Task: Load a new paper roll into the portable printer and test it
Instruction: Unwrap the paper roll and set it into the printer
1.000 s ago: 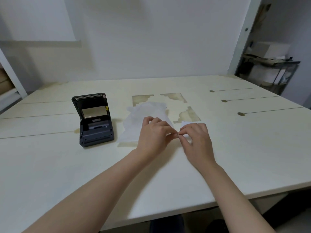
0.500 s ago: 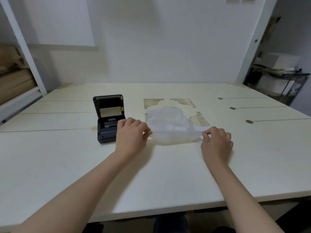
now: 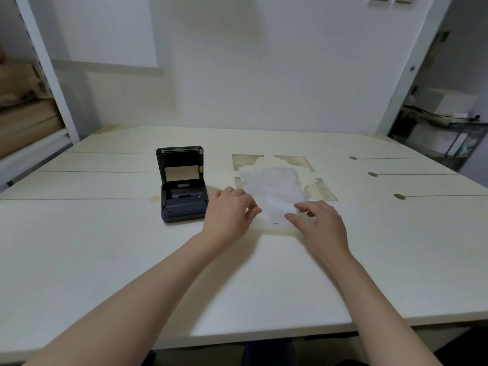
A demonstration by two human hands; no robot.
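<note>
A dark grey portable printer [image 3: 182,188] stands on the white table [image 3: 105,260] with its lid raised upright and its paper bay open. To its right lies a translucent white plastic bag [image 3: 273,194], flat on the table. My left hand [image 3: 229,212] hovers between the printer and the bag's near left edge, fingers loosely curled and holding nothing. My right hand [image 3: 317,223] rests over the bag's near right corner, fingers spread. No paper roll shows clearly; whatever is in the bag is blurred.
Stained cut-out marks [image 3: 320,190] and slots with round ends [image 3: 400,196] mark the tabletop at the right. A shelf post with brown rolls [image 3: 26,120] stands at the left, a metal rack with boxes [image 3: 449,122] at the right.
Both hands pinched something small together, then drew apart. The bag has settled flat, and my right hand has moved back left onto its near corner. The head has tilted up.
</note>
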